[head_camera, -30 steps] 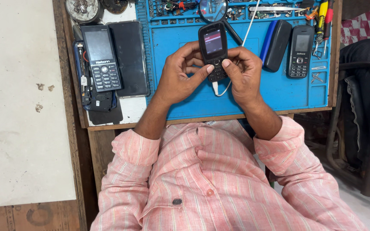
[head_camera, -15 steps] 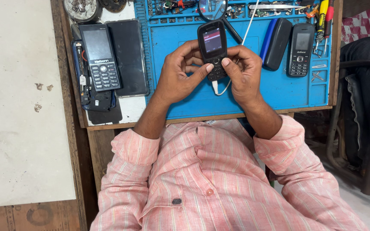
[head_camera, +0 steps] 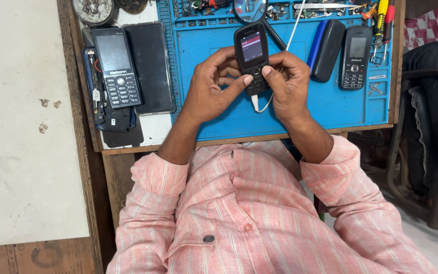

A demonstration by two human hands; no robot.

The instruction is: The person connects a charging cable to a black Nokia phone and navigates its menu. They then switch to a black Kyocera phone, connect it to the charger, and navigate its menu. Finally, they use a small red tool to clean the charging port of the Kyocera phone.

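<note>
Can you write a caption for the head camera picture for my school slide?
Both hands, left hand and right hand, hold a lit black keypad phone above a blue work mat.

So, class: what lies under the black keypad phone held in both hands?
Under the black keypad phone lies the blue mat, and a white cable hangs from its bottom end. Both thumbs cover part of the keypad.
</note>
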